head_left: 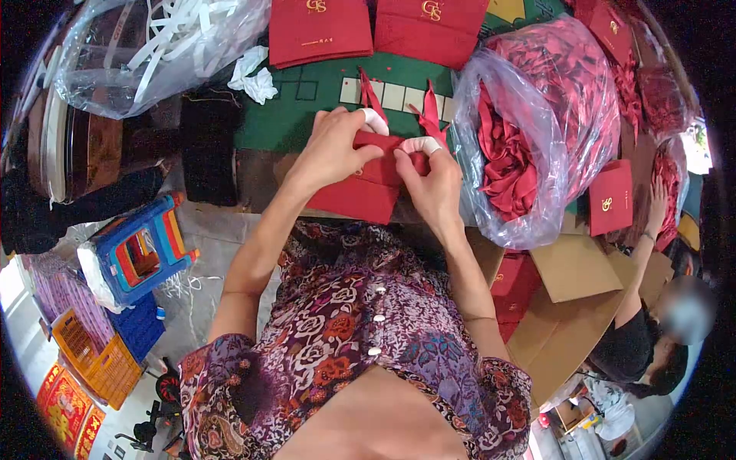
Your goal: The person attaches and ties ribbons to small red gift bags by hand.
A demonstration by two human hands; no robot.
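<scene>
My left hand (331, 149) and my right hand (429, 182) both grip a red paper bag (360, 195) at the table's near edge. White finger covers sit on one finger of each hand. Two red ribbon ends (429, 115) stick up from the top of the bag between my fingers. The bag lies flat, its lower part hanging over the table edge toward my floral dress.
A clear plastic sack of red ribbons (529, 138) stands right of my hands. Stacks of red bags (318, 31) lie at the back on a green mat (284, 115). Another sack with white strips (153, 46) is back left. A person (652, 330) reaches from the lower right beside cardboard boxes (571, 268).
</scene>
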